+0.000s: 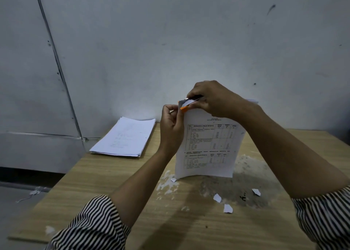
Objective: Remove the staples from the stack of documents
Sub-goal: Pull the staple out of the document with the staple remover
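broadly, a wooden table (113, 183) against a grey wall carries the work, its surface worn pale in patches. at its far left corner lies a flat pile of loose sheets (125, 138), which i judge to be documents already freed. near the middle a stapled document (208, 145) with printed tables stands upright, its bottom edge resting on the table. the right hand (212, 98) is closed over its top edge and grips an orange staple remover (183, 105) at the top left corner. the left hand (171, 122) pinches that same corner just beside the tool. the staple itself is too small to make out. torn paper scraps (227, 208) dot the near surface, suggesting several pulls are done; no untreated pile is in view, so what is left is unclear
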